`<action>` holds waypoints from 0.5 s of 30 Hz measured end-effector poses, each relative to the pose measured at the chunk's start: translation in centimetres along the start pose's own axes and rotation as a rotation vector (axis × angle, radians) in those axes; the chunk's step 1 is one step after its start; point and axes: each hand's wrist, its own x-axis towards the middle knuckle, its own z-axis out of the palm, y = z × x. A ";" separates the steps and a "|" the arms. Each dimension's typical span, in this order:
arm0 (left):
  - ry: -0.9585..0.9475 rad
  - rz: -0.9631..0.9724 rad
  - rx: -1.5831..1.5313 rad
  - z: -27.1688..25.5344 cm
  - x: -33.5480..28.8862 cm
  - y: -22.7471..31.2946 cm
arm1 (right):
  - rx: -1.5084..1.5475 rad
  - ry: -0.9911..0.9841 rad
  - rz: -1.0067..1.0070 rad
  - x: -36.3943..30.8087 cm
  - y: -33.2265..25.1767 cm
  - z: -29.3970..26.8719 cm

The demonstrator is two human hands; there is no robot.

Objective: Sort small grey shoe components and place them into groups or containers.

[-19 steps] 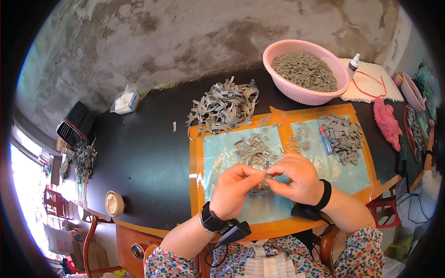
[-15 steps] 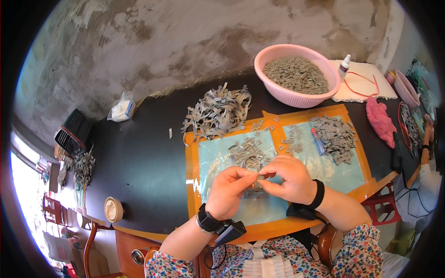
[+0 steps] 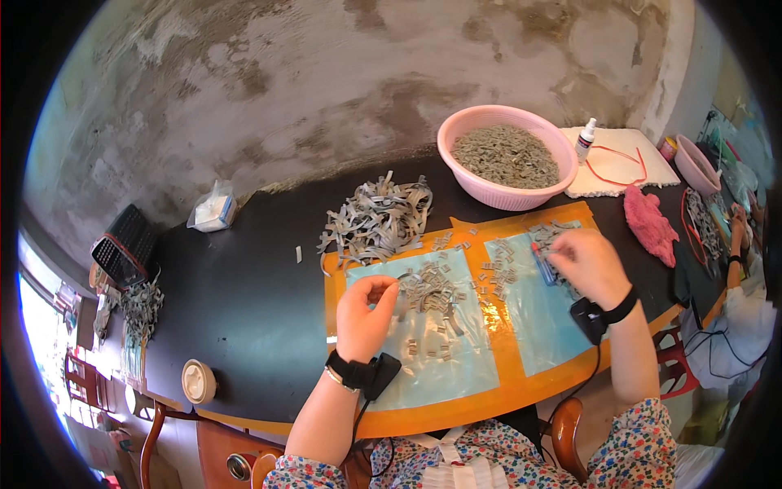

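Grey metal clips (image 3: 428, 287) are lying in a loose scatter on a pale blue sheet (image 3: 440, 367), just beyond the fingertips of the left hand (image 3: 364, 316). That hand is resting on the sheet with its fingers curled in and pinching one small clip at their tips; the piece is too tiny to tell which way its long axis is pointing. The right hand (image 3: 588, 262) is reaching out over a second heap of clips (image 3: 554, 240), fingers bent down and pressed close into the heap; whether they are gripping anything I cannot tell. A blue pen (image 3: 543, 265) is lying just inside those fingers, its long axis running away from the person and slightly leftward.

Both sheets are taped with orange tape (image 3: 476, 326) onto a black table (image 3: 244, 301). Farther out from the left fingers, a tangle of grey strips (image 3: 379, 216) is piled up, and beyond the right fingers a pink bowl (image 3: 507, 155) is sitting full of small grey parts. A pink cloth (image 3: 649, 224) is lying off to the right. The wall (image 3: 326, 73) behind is stained, patchy concrete.
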 end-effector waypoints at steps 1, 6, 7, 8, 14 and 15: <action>0.011 0.049 0.097 0.1 0.5 0.0 | -0.070 0.081 0.004 -0.3 1.7 -0.3; 0.041 0.127 0.309 -0.5 1.1 -1.8 | -0.106 0.169 0.001 -0.5 0.8 0.3; 0.042 0.124 0.312 -0.6 1.2 -2.1 | -0.027 0.089 -0.018 -0.3 -0.7 0.7; 0.061 0.122 0.353 -0.6 1.2 -2.2 | -0.025 0.091 -0.018 -0.1 -1.5 1.7; 0.055 0.054 0.369 -0.8 1.7 -2.6 | -0.058 -0.218 -0.385 2.7 -7.0 8.2; -0.010 0.023 0.392 -0.8 1.8 -2.4 | -0.057 -0.215 -0.382 3.5 -7.4 9.5</action>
